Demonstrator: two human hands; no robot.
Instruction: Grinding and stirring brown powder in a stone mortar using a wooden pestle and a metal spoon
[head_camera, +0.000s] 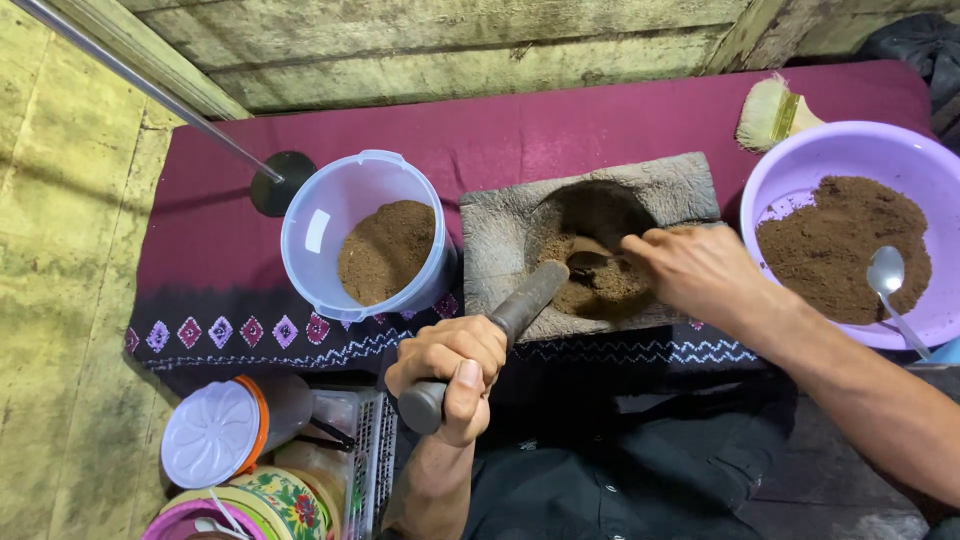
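At the centre of the frame we see the dark pestle (500, 330) lying on a slant, its long axis running from lower left to upper right, its working end pointing into the hollow of the stone mortar (500, 230). The left hand (450, 370) is wrapped tight around its lower end. The right hand (695, 270) reaches in from the right, fingers curled on a spoon (590, 260) buried in the brown powder (590, 290). A clear tub (320, 225) sits left of the mortar, a purple basin (860, 150) at right, all on the maroon-clothed table (560, 130).
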